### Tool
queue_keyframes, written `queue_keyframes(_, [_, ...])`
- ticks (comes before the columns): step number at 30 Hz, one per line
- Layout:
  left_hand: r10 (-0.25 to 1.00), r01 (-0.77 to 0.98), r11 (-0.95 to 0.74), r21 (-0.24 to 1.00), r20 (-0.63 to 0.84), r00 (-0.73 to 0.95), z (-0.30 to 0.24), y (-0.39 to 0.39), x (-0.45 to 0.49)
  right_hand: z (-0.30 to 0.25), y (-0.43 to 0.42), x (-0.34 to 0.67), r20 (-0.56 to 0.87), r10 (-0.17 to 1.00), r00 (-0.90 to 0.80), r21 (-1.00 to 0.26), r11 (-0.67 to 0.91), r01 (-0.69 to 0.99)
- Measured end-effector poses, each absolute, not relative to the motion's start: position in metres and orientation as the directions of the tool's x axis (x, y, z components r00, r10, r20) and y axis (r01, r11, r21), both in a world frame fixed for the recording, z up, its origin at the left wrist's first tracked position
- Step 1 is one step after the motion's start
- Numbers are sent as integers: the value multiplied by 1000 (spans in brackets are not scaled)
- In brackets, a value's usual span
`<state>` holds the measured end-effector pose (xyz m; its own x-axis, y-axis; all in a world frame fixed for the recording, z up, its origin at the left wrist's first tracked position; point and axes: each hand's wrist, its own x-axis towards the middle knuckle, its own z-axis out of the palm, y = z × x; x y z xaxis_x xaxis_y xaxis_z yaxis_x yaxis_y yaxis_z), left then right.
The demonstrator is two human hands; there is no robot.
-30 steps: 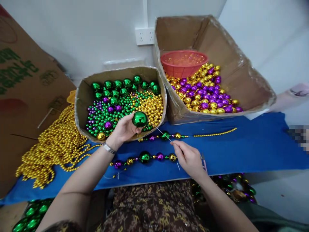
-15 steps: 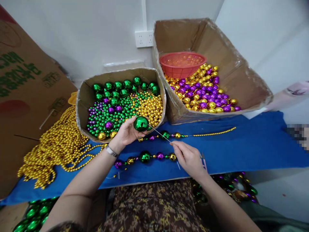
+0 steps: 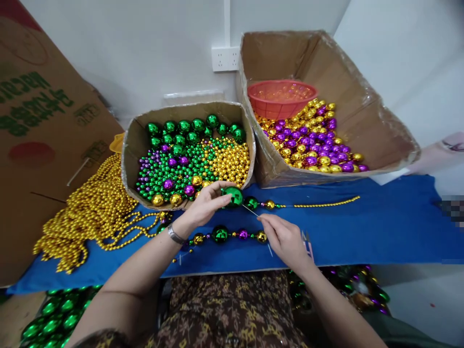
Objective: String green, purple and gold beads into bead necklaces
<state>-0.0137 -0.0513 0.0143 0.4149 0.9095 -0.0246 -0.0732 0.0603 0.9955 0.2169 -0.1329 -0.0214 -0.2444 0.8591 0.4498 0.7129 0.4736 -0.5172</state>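
A large shiny green bead [image 3: 234, 197] is pinched between the thumb and fingers of my left hand [image 3: 208, 205], just in front of the smaller carton. From the bead a thin straight wire [image 3: 250, 210] runs down to my right hand [image 3: 284, 237], whose thumb and fingertips are closed on it. Beneath my hands, a string of green, purple and gold beads [image 3: 219, 234] lies across the blue cloth [image 3: 380, 227]. Behind it, a second strand has another green bead [image 3: 251, 202] and a tail of small gold beads [image 3: 326, 204].
A low carton [image 3: 127, 166] holds loose green, purple and gold beads. The taller carton [image 3: 391, 125] beside it contains gold and purple beads and a red basket [image 3: 282, 99]. Gold bead chains [image 3: 87, 212] pile up at left. Pink-handled snips [image 3: 307, 244] lie beyond my right wrist.
My left hand has moved right with the green bead, toward my right hand. Less wire shows between them now. The whole view has shifted slightly.
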Motion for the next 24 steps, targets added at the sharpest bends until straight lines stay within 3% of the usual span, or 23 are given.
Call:
queue_keyframes(3, [910,-153,110,982,-37,414,8,-59,-6,-25,-135,215,463,856,-230,-543,479,690])
queue_keyframes(8, [848,-73,83,994,-32,528,5,-70,-4,-29,-137,212,510,830,-227,-536,513,671])
queue_keyframes(10, [838,-15,4,1000,5,545,10,-65,-9,-27,-138,214,509,836,-206,-554,502,664])
queue_keyframes(12, [886,131,-158,979,82,456,17,-50,-15,-26,-138,216,512,842,-173,-553,477,683])
queue_keyframes(14, [920,424,-339,840,204,334,23,-29,-20,-24,-138,219,521,842,-142,-545,456,704])
queue_keyframes(16, [909,732,-417,540,265,322,24,-7,-21,-24,-137,220,530,838,-129,-538,450,713])
queue_keyframes(19, [908,905,-410,113,139,394,20,17,-13,-25,-136,219,538,833,-130,-522,450,724])
queue_keyframes(21, [910,912,-411,-2,65,410,15,24,-5,-25,-136,218,542,831,-124,-516,446,731])
queue_keyframes(24, [913,915,-402,34,83,399,10,27,1,-27,-137,219,546,831,-111,-520,439,733])
